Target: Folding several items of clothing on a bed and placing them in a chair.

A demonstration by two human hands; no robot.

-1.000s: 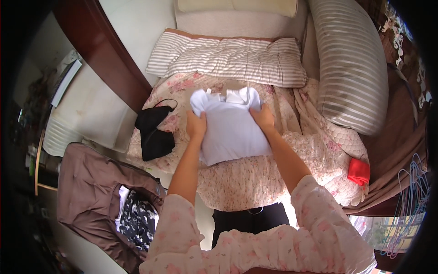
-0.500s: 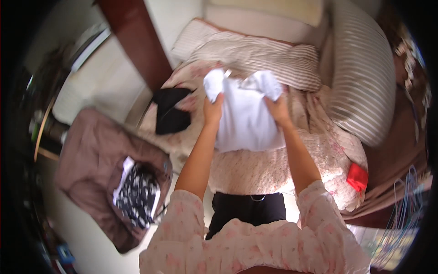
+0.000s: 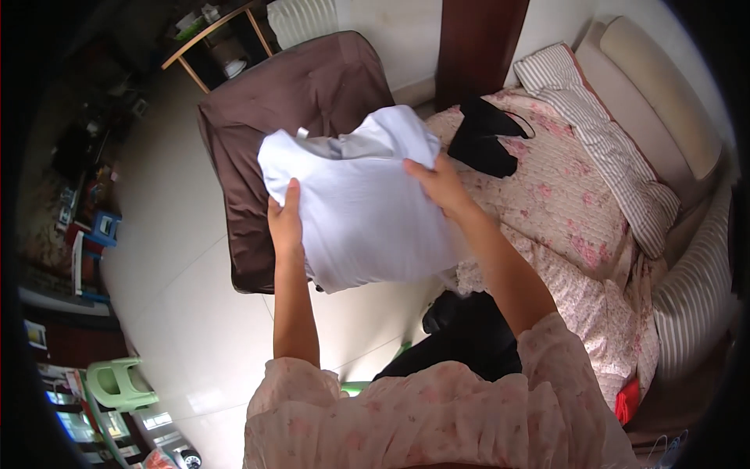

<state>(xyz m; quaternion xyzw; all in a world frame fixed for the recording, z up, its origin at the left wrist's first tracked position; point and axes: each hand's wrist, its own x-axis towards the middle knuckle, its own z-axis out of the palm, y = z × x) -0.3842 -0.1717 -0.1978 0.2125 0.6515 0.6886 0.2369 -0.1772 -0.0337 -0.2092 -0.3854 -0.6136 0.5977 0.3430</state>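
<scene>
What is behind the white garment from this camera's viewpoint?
Brown fabric shows above and left of the garment, pale floor below. Whatever lies directly behind it is covered and cannot be seen.

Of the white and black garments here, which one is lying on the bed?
The black strappy garment, lying on the floral quilt; the white garment is held up between the left hand and right hand.
</scene>
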